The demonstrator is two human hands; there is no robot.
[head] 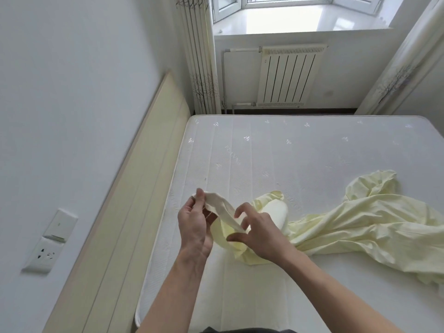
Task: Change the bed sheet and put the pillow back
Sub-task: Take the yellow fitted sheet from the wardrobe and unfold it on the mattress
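Near mattress [312,150] L edge, both hands, L [195,227] & R [258,233], pinching yellow sheet [374,224] hem; bare room beyond.

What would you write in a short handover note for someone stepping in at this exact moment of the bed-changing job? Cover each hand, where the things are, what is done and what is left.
Left hand: pinches an edge of the pale yellow sheet, lifted off the bed.
Right hand: fingers curled at the same edge beside the left hand; a firm grip cannot be told.
Sheet: the rest lies bunched on the right half of the bare mattress, not spread.
Pillow: not in view.
Done: the mattress is bare and the sheet is on it.
Left: find the corners, spread the sheet and fit it, then put the pillow back by the headboard.
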